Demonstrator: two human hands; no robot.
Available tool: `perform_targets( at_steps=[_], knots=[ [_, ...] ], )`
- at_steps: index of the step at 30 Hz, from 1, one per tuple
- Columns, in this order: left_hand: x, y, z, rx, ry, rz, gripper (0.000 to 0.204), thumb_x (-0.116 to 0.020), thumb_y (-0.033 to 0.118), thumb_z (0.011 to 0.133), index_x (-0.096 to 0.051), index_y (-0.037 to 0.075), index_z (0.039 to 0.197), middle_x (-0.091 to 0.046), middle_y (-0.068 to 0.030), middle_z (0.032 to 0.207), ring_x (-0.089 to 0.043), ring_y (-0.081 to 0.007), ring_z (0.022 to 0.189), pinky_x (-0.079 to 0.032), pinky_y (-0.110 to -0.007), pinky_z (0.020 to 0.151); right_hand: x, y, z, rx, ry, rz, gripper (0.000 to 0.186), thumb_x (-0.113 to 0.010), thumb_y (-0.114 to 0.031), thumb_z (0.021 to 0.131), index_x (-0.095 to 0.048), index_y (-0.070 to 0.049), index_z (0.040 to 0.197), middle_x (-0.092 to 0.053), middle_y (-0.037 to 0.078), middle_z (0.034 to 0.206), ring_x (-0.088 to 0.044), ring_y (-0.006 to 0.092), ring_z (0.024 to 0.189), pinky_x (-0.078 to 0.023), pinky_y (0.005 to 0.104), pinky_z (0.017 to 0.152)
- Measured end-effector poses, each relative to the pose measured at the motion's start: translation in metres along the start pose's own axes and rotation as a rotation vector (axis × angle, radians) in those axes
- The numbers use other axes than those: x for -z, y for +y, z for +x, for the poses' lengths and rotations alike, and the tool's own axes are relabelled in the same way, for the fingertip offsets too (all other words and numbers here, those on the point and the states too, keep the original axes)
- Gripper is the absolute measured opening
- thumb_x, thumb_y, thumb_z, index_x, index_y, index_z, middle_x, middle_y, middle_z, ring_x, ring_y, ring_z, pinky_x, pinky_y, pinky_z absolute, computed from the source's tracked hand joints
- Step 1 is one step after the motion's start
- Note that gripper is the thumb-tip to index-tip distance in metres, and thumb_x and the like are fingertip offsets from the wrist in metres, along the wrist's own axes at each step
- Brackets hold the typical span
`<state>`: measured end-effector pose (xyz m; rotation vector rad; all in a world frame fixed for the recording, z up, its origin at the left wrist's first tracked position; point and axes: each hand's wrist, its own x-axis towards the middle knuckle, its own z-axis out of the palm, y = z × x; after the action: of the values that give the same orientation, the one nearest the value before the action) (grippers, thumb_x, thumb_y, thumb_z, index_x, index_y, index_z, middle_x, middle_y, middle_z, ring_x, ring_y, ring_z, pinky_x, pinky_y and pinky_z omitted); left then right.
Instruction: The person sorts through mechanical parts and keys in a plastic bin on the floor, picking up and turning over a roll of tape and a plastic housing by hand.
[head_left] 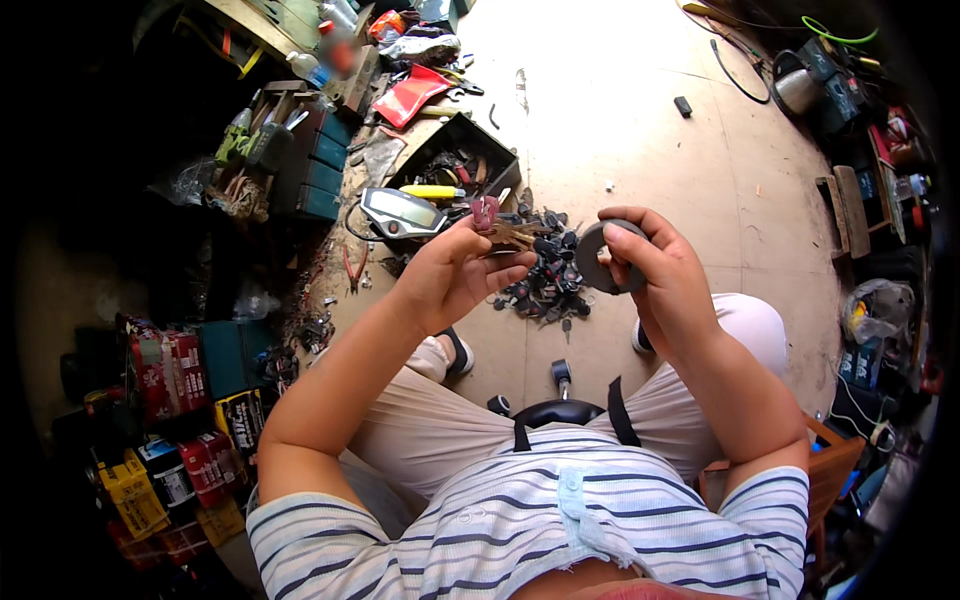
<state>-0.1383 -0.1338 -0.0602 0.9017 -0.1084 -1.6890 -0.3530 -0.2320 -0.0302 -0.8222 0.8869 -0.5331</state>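
My left hand [445, 272] pinches a small bunch of brass-coloured keys [515, 236] between thumb and fingers; a reddish translucent tag [484, 211] sticks up beside the thumb. In my right hand [662, 265] is a thick dark grey ring [592, 262], which looks like a ring magnet, its hole facing me. Fingers and thumb close around its right side. The ring and the keys are apart. Below and between both hands, a pile of keys [548, 288] with mostly black heads lies on the floor.
Beyond my left hand stand a digital instrument cluster [403, 213] and a black open box [470, 150] of tools, with a yellow-handled tool [432, 191]. Red-handled pliers [354, 268] lie left. Boxes [165, 375] crowd the left side; a metal kettle [797, 85] stands far right.
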Motion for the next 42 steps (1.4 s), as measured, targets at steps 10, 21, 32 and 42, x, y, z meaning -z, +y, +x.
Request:
perform_targets(
  at_steps=[10,21,32,42],
  knots=[
    [-0.017,-0.032,0.014,-0.083,0.085,-0.004,0.034,-0.045,-0.006,0.083,-0.046,0.001,0.116,-0.059,-0.0167,0.107,-0.059,-0.0293,0.106,-0.049,-0.039,0.092,0.009,-0.005,0.009,0.116,0.024,0.064,0.027,-0.062,-0.014,0.087,-0.057,0.001,0.109,-0.058,0.002,0.08,-0.049,0.0064,0.068,-0.039,0.0191,0.066],
    [-0.008,-0.035,0.017,0.018,0.157,0.009,0.025,-0.051,0.005,0.091,-0.047,-0.001,0.114,-0.059,-0.0181,0.11,-0.061,-0.0259,0.097,-0.051,-0.041,0.087,0.003,0.004,0.018,0.088,0.02,-0.018,0.025,-0.063,-0.015,0.086,-0.059,-0.001,0.107,-0.058,0.001,0.081,-0.049,0.0058,0.068,-0.04,0.0182,0.067],
    [-0.008,-0.042,0.011,0.064,0.04,0.047,0.021,-0.052,0.004,0.091,-0.051,-0.003,0.111,-0.06,-0.0131,0.106,-0.062,-0.0237,0.095,-0.052,-0.038,0.086,-0.002,0.014,0.021,0.045,-0.016,-0.245,0.021,-0.064,-0.018,0.087,-0.061,-0.006,0.104,-0.059,-0.001,0.085,-0.051,0.0041,0.071,-0.042,0.0193,0.066],
    [0.002,-0.04,0.011,0.03,0.251,0.053,0.028,-0.056,-0.005,0.082,-0.051,-0.004,0.11,-0.06,-0.0117,0.102,-0.06,-0.021,0.091,-0.051,-0.034,0.082,0.002,0.017,0.024,0.11,0.071,-0.231,0.02,-0.064,-0.015,0.087,-0.061,-0.005,0.104,-0.058,-0.001,0.081,-0.048,0.0039,0.068,-0.041,0.019,0.064]
  ],
)
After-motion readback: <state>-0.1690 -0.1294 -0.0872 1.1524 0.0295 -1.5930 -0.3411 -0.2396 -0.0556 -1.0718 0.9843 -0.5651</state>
